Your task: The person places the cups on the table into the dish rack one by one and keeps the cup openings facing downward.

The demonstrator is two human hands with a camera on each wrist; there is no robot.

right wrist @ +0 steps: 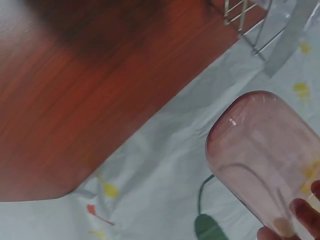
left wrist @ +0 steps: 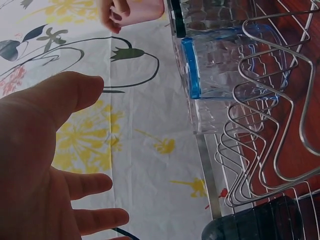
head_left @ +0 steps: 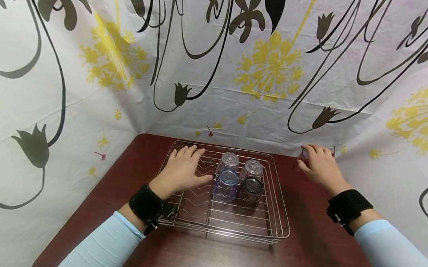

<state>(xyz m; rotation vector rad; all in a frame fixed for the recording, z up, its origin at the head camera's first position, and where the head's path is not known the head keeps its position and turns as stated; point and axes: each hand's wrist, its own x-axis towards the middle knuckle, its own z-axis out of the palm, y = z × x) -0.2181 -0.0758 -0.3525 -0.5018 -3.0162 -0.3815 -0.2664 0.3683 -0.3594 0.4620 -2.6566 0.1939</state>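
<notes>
My right hand (head_left: 320, 168) grips a pink see-through drinking glass (right wrist: 265, 155) by one end, out to the right of the wire dish rack (head_left: 238, 231). In the head view that hand covers most of the glass. Over the left part of the rack is my left hand (head_left: 180, 170), its fingers and thumb spread and nothing in its grasp. Several glasses stand in the rack: two clear ones (head_left: 230, 159) at the back, a blue one (head_left: 225, 188) and a dark grey one (head_left: 250, 193) in front of them.
Wavy wire dividers (left wrist: 275, 115) line the rack's left side. A dark rounded object (left wrist: 255, 222) shows behind the rack wires in the left wrist view. The rack stands on a reddish-brown table (head_left: 132, 230), with a flower-patterned curtain (head_left: 215, 70) behind it.
</notes>
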